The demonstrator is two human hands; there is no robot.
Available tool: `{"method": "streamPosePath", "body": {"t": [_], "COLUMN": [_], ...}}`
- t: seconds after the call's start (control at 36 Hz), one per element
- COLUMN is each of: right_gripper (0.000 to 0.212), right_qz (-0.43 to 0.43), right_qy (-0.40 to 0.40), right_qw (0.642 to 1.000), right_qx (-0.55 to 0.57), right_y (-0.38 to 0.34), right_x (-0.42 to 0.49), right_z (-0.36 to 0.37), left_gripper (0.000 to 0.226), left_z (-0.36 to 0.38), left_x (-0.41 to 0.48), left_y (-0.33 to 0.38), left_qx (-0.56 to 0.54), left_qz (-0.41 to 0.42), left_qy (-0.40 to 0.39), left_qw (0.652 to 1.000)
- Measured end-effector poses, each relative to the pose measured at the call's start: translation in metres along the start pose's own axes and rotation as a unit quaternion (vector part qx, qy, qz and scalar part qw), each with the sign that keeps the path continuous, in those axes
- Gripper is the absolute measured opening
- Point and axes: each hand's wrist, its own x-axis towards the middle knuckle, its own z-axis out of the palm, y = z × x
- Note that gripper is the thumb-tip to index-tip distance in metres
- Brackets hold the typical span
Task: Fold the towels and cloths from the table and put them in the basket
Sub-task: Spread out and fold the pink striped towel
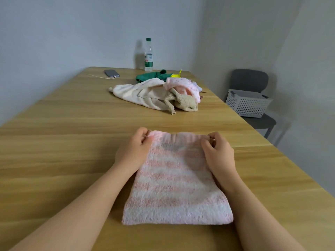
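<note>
— Near the table's front edge, what have I got under the hands?
— A folded pink-and-white striped towel [176, 183], lying flat on the table [54, 142], somewhat toward the right edge. My left hand [134, 149] sits at its far left corner, fingers curled, pinching the hem. My right hand [218, 153] does likewise at the far right corner, knuckles up, gripping the cloth.
— Arms?
— Both forearms are bare and reach straight ahead. The left runs alongside the towel's left edge, and the right lies over its right edge.
— And the rest of the laundry?
— A loose pile of cloths [155, 95] lies toward the far right corner, cream, beige and dotted pink, with a green cloth [152, 76] just behind it. The white perforated basket [248, 104] stands off the table, on a grey chair [249, 80] beyond the right edge. A bottle [148, 55] stands at the far edge, and a phone [111, 73] on its cable lies near the far left corner.
</note>
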Motion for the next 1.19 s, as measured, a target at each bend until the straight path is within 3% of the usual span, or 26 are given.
{"method": "streamPosePath", "body": {"t": [0.14, 0.25, 0.44, 0.56, 0.64, 0.78, 0.86, 0.97, 1.06, 1.19], "right_gripper": [0.004, 0.018, 0.008, 0.009, 0.02, 0.038, 0.047, 0.042, 0.038, 0.019], "right_qz": [-0.059, -0.091, -0.005, 0.024, -0.004, -0.051, -0.029, -0.009, 0.008, 0.047], "right_qy": [0.064, 0.091, 0.069, 0.01, -0.011, 0.063, 0.031, -0.013, 0.015, 0.072], "right_qw": [0.994, 0.984, 0.994, 0.996, 0.999, 0.994, 0.997, 0.999, 1.0, 0.995], "right_qx": [0.058, 0.123, 0.082, 0.08, 0.047, 0.072, 0.072, -0.031, -0.014, 0.048], "right_y": [0.001, 0.001, 0.01, 0.009, 0.008, 0.012, 0.015, 0.021, 0.016, 0.008], "right_x": [0.001, 0.003, 0.011, 0.011, 0.008, 0.013, 0.018, 0.019, 0.011, -0.011], "right_z": [-0.003, 0.0, 0.0, -0.004, -0.006, -0.004, -0.002, 0.002, -0.002, -0.018], "left_gripper": [0.006, 0.02, 0.022, 0.03, 0.028, 0.045, 0.062, 0.07, 0.068, 0.047], "left_z": [0.002, 0.002, 0.003, 0.004, 0.003, -0.002, -0.001, 0.005, 0.008, -0.002], "left_x": [0.002, 0.0, 0.0, 0.002, 0.001, 0.0, 0.0, 0.0, -0.002, -0.011], "left_y": [0.015, 0.018, 0.007, 0.004, 0.005, 0.009, 0.01, 0.009, 0.008, 0.008], "left_qx": [-0.106, -0.173, -0.145, -0.108, -0.13, -0.178, -0.129, 0.122, 0.124, 0.096], "left_qz": [0.038, 0.041, 0.012, 0.011, 0.009, -0.002, 0.001, 0.048, 0.045, 0.026], "left_qy": [0.047, 0.088, -0.089, -0.092, -0.083, -0.123, -0.181, -0.226, -0.183, -0.009], "left_qw": [0.993, 0.98, 0.985, 0.99, 0.988, 0.976, 0.975, 0.965, 0.974, 0.995]}}
